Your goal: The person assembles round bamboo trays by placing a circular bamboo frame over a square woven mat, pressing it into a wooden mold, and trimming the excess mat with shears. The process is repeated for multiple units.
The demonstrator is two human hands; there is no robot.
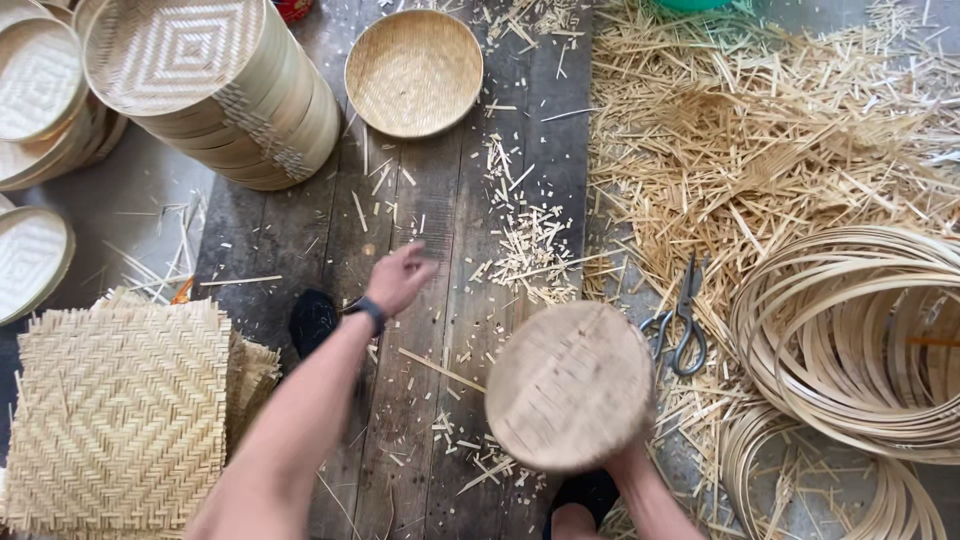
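Wooden planks covered w/ bamboo scraps, right hand gripping a round woven tray from below, left hand loose and empty over the boards, imo keep that tray steady

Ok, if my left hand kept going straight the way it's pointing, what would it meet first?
Probably the round woven tray lying alone up the planks. The left hand is blurred, so depth and aim are unsure.
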